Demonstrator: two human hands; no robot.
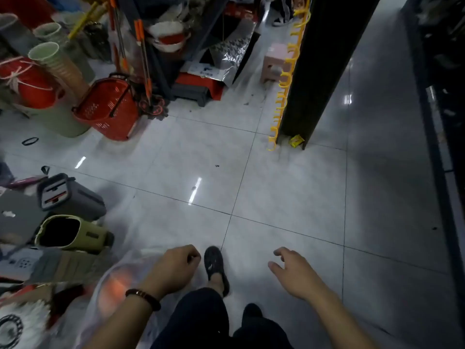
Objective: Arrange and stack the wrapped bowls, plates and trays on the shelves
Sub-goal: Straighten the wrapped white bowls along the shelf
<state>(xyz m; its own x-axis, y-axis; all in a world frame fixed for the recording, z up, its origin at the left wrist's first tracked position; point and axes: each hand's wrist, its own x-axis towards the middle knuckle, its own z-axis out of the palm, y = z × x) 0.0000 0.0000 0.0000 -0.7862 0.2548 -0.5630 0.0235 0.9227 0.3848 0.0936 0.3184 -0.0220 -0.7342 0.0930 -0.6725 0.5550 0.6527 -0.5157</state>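
Fingers of the left hand are curled into a fist, and the gathered top of a clear plastic bag is gripped in them. The forearm is stretched forward and down from the lower edge of the view, knuckles up, and a dark beaded bracelet is worn at the wrist. An orange-red item is seen through the bag, low on the left beside the person's leg, too blurred for its kind to be told. The right hand is held out over the tiled floor, palm down, its fingers loosely spread and slightly bent, and nothing is held in it. A dark shoe is planted on the floor between the two hands.

Farther off, white and red bowls in clear wrap are stacked at upper centre. A red shopping basket is stood on the floor to their lower left, and yellow hooks are lined along a dark shelf end on the right. A white label with a blue mark is seen on a pack below the bowls; its print is too blurred to be read.
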